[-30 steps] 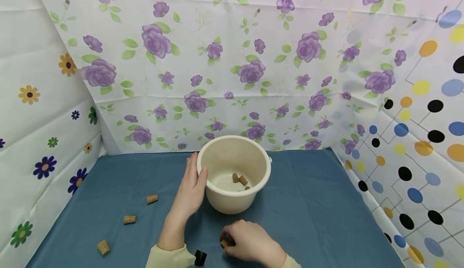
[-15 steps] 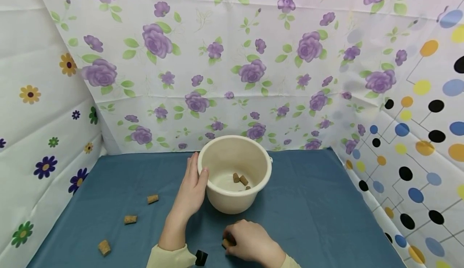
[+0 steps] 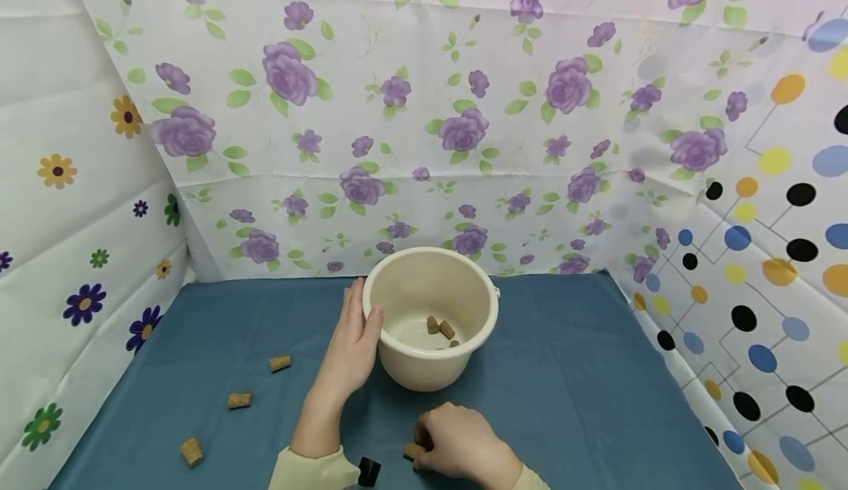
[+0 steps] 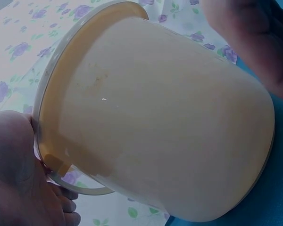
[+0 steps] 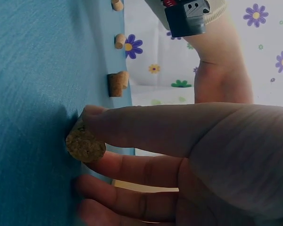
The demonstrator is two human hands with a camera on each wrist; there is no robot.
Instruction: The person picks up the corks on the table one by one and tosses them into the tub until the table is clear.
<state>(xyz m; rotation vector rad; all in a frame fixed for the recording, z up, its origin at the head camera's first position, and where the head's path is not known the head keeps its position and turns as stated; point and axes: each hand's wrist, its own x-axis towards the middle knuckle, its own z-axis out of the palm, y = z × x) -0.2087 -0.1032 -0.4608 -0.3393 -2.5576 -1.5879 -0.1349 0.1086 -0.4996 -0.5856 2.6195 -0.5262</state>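
Note:
My left hand (image 3: 347, 350) rests along the left side of a cream plastic bucket (image 3: 424, 372), fingers straight and thumb at the rim. In the left wrist view that hand (image 4: 14, 165) touches the rim of the upright bucket (image 4: 170, 113), which appears tilted by the camera. In front of the bucket, my right hand (image 3: 464, 442) pinches a cork (image 3: 414, 451) low at the blue cloth. The right wrist view shows the thumb on one side of the cork (image 5: 86, 145) and the forefinger on the other. Several corks (image 3: 447, 329) lie inside the bucket, partly hidden by its front rim.
Three loose corks lie on the left: a far one (image 3: 280, 363), a middle one (image 3: 239, 400) and a near one (image 3: 192, 452). A small black device (image 3: 369, 471) sits at the left cuff. Patterned sheets (image 3: 411, 107) border the blue cloth (image 3: 563, 387) at back and sides.
The right fingers have shifted slightly on the cork, so more of it shows to their left. The left hand and bucket stay in place, while the head view drifts slightly.

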